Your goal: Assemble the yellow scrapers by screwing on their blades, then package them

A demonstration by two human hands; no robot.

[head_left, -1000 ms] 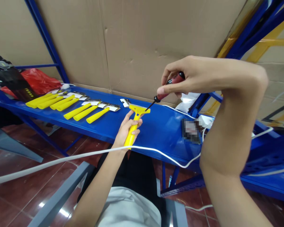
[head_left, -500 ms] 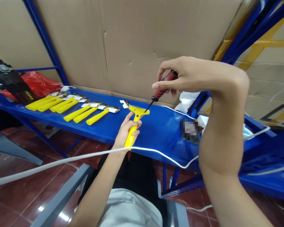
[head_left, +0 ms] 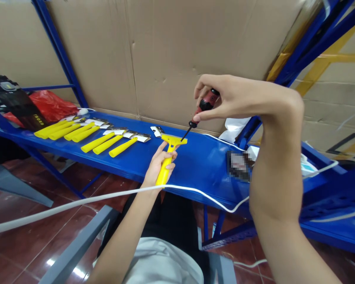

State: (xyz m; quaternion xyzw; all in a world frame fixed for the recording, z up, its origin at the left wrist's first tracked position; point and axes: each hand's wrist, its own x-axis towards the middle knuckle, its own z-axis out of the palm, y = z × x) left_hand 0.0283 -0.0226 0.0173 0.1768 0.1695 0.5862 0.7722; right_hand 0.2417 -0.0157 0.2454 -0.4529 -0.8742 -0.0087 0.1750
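Observation:
My left hand [head_left: 159, 165] is closed around the handle of a yellow scraper [head_left: 165, 172], whose wide head points away from me over the blue shelf. In my right hand [head_left: 221, 94] is a screwdriver [head_left: 207, 101] with a red and black handle, gripped between thumb and fingers. The screwdriver slants down to the left, and its tip meets the right side of the scraper's head. Just behind that head lies a small black and white piece [head_left: 157, 131]. Left of my left hand, several yellow-handled scrapers [head_left: 102, 142] with black and white heads lie in a row.
A white cable [head_left: 106, 195] crosses in front of the blue shelf [head_left: 201, 165] and over my left wrist. At the left are a dark bottle [head_left: 20, 104] and a red plastic bag [head_left: 53, 104]. A blurred-out item [head_left: 239, 165] lies near my right forearm; cardboard [head_left: 165, 51] stands behind.
The fingers of my right hand have shifted around the screwdriver handle, which shows turned, and the wrist sits slightly lower. The tip stays on the scraper head; my left hand keeps its hold.

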